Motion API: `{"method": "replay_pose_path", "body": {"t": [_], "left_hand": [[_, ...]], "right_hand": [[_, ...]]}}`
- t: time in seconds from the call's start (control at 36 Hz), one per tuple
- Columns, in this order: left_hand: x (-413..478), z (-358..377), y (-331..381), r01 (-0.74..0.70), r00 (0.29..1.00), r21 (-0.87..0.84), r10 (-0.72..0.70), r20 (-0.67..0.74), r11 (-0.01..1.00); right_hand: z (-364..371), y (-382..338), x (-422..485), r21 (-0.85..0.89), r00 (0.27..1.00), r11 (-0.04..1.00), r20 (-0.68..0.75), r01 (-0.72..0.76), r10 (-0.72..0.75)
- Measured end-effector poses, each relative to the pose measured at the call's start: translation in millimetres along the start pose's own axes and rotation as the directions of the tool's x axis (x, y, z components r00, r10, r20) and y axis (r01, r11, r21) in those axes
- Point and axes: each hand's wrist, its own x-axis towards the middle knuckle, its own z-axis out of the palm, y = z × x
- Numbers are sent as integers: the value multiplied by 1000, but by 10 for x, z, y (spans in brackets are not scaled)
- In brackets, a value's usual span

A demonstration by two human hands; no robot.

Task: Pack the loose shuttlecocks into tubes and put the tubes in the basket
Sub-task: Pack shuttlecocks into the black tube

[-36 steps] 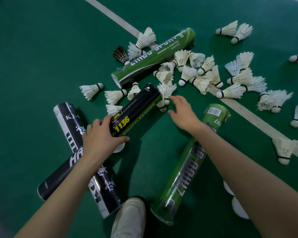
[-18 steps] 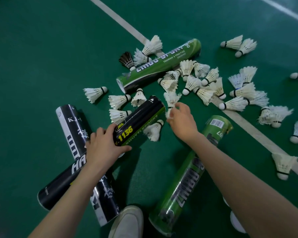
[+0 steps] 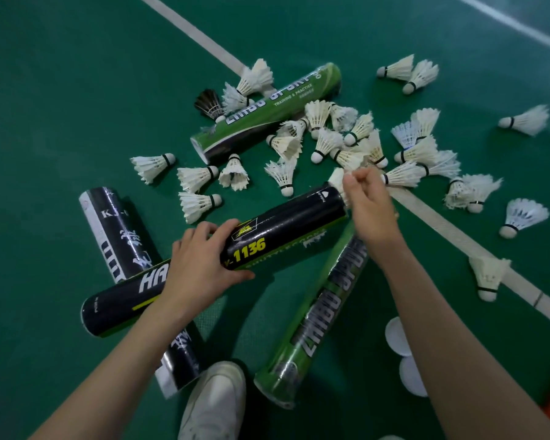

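Observation:
My left hand (image 3: 200, 265) grips the middle of a black tube marked 1136 (image 3: 286, 227), held slanting above the green floor. At the tube's upper open end my right hand (image 3: 367, 201) pinches a white shuttlecock (image 3: 337, 181), whose feathers stick out of the mouth. Several loose white shuttlecocks (image 3: 324, 141) lie scattered beyond the tube, and one black shuttlecock (image 3: 208, 104) rests at the far left of the pile. No basket is in view.
A green tube (image 3: 267, 112) lies among the shuttlecocks, another green tube (image 3: 315, 319) under my right forearm, a black-and-white tube (image 3: 118, 230) under the held one. Two white caps (image 3: 397, 338) sit at lower right. My white shoe (image 3: 213, 401) is at the bottom. White court lines (image 3: 458, 239) cross the floor.
My right hand picked a shuttlecock off the floor and brought it to the tube's open end. My left hand lifted and swung the black tube to the right.

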Motion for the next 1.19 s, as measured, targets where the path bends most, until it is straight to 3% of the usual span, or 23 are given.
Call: {"method": "replay_pose_path", "body": {"t": [0.19,0.39,0.53,0.58,0.72,0.83,1.03,1.14,1.19], "left_hand": [[-31,-18,40,-8,1000,-46,7,-24,999],[-19,19,16,72,997,-33,-72,-3,997],[54,-22,-10,132,991,57,-132,6,990],[88,-35,-49,170,985,54,-171,6,984],[86,10,-162,222,973,47,-224,47,974],[60,49,-204,232,968,89,-239,77,969],[37,52,-247,229,968,113,-239,81,967],[13,53,-203,190,977,125,-201,77,974],[-5,56,-161,168,981,138,-180,72,976]], "right_hand": [[-55,-49,-148,86,999,996,39,7,-10],[190,20,-174,11,975,1000,221,-12,9],[325,287,12,46,987,986,21,-157,156],[341,406,67,-29,978,978,-18,-207,207],[432,651,146,-284,956,933,131,-219,264],[509,666,197,-371,945,908,179,-195,275],[495,652,181,-215,990,966,-47,-140,133],[320,534,147,-3,960,996,-267,-86,82],[201,493,117,61,952,997,-302,-36,53]]}}
